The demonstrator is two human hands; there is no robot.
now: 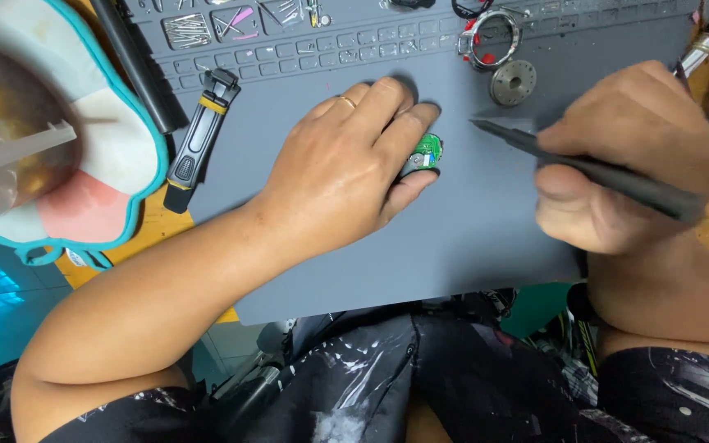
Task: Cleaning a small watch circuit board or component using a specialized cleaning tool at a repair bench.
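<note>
While left hand point(346, 160) pins small green board point(426, 152) under fingertips at mid-mat point(469, 238), right hand point(617, 164) grips dark probe point(584, 168), long axis slanting up-left, tip just right of board, not touching. Left hand nearer.

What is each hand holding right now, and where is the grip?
Left hand pins a small green circuit module on the grey mat by its edge. Right hand grips black tweezers mid-shaft.

Gold ring on left hand point(334, 168), black paint-flecked apron
</note>
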